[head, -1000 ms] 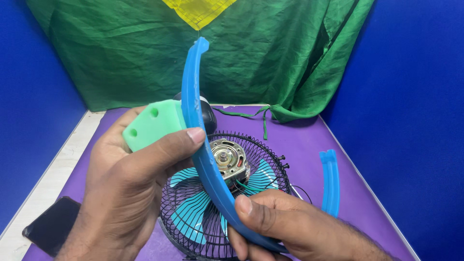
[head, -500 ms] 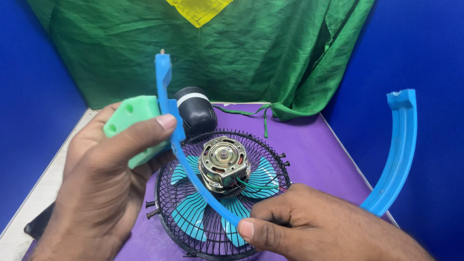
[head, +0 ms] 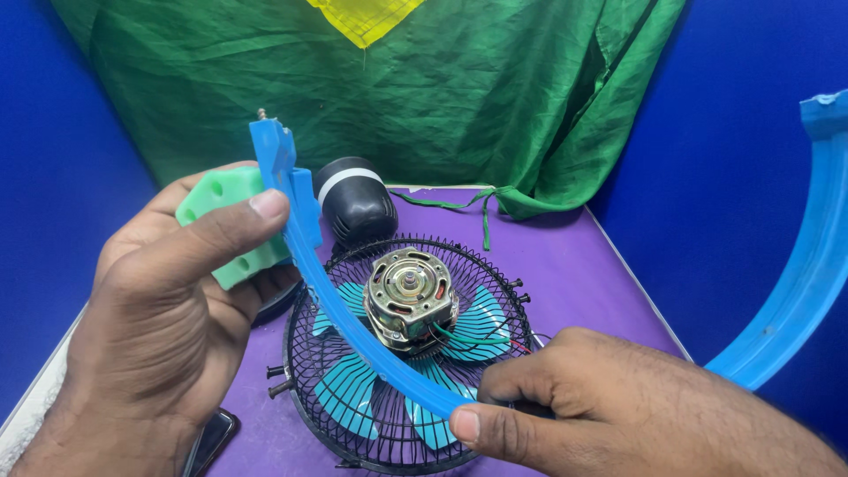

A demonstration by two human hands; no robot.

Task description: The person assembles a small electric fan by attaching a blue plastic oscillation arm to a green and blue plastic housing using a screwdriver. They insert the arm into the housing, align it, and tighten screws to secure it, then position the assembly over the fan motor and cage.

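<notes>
- Since a second ago, the curved blue plastic arc [head: 353, 331] has tilted leftward, uncovering the brass-coloured motor [head: 411, 299] at centre frame.
- Black wire fan guard [head: 305, 389] with teal blades lies on the purple tabletop [head: 574, 265].
- Left hand [head: 168, 300] clamps the arc's top against a green plastic block [head: 221, 225]; right hand [head: 601, 406] pinches its lower end.
- Judging by this, the arc is being fitted; next it needs lining up with the guard rim.

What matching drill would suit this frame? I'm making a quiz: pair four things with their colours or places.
Things:
1. curved strip
2. plastic block
3. motor
4. cloth

Descriptions:
A. green, draped at the back
B. blue, held by both the left hand and right hand
C. metallic, at the middle of the fan grille
D. light green, in the left hand's grip

Pairs: 1-B, 2-D, 3-C, 4-A
</notes>
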